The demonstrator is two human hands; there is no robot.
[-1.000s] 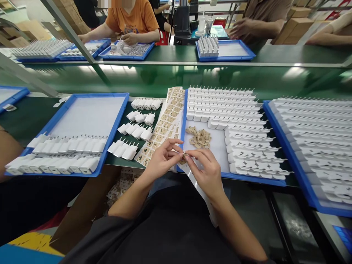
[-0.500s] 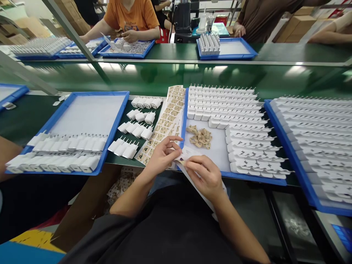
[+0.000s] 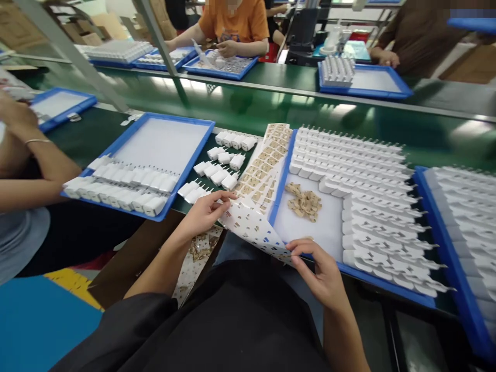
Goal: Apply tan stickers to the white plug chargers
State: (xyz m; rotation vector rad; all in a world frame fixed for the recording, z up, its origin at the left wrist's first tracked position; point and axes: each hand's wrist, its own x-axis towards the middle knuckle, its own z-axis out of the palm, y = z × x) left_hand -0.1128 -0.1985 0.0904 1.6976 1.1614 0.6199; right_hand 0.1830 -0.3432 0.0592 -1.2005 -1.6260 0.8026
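A white sheet with small cut-outs (image 3: 256,230) stretches between my hands over the bench's near edge. My left hand (image 3: 207,212) pinches its left end, and my right hand (image 3: 315,266) grips the right end between thumb and fingers. Beyond it lie sheets of tan stickers (image 3: 267,160). A pile of small tan pieces (image 3: 304,202) rests in a blue-rimmed tray (image 3: 279,194), beside rows of white plug housings (image 3: 372,222). Several loose white chargers (image 3: 219,173) stand on the green bench left of the sticker sheets.
Left is another blue-rimmed tray (image 3: 194,160) with two rows of chargers; a full tray (image 3: 445,237) stands at right. Below the bench, a cardboard box (image 3: 127,263) holds scrap sheets. A neighbour's arm (image 3: 42,165) is at far left. People work across the green belt (image 3: 240,103).
My hands have moved apart, and the sheet between them is now spread out. The view has turned left, bringing a neighbour's arms into sight.
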